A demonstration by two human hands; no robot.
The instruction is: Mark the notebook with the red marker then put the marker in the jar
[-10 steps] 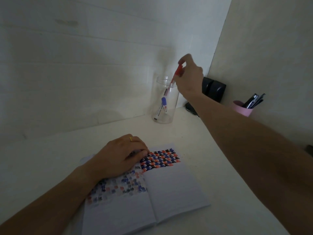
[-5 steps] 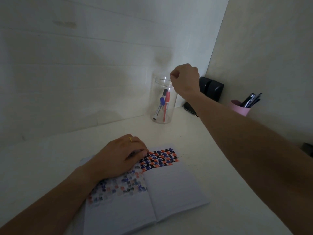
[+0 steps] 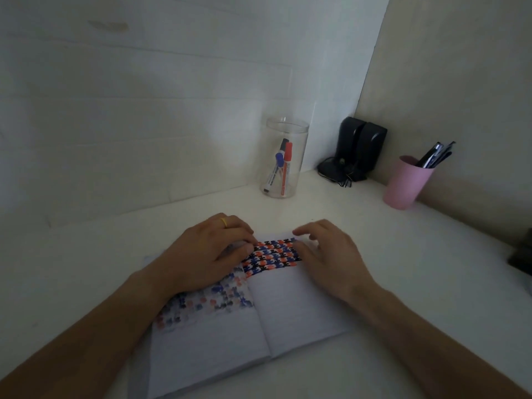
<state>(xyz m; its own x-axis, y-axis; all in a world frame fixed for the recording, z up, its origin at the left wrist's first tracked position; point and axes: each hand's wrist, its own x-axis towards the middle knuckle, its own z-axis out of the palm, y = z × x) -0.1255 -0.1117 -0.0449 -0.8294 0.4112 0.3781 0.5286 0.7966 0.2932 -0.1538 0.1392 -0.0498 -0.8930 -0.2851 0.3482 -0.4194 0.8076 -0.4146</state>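
Behind the open notebook [image 3: 288,306], a clear jar [image 3: 285,131] stands on the white desk [image 3: 86,269] against the back wall. To the jar's right, in the corner, are two black speakers [image 3: 359,145], and further right of the jar a pink cup [image 3: 403,185] holds dark pens [image 3: 437,154]. Nothing lies between the notebook and the jar.

The left hand [image 3: 207,254], with a gold ring [image 3: 224,222] on one finger, lies palm down on the notebook's left page, fingers curled and slack, gripping nothing. The right hand [image 3: 331,254] rests palm down on the right page's upper corner, fingers spread and empty, just beside the red, blue and black marks.

Inside the jar the red marker [image 3: 286,168] stands nearly upright, cap up, touching a leaning blue-capped marker [image 3: 273,174]; a black-capped one [image 3: 283,144] shows behind them.
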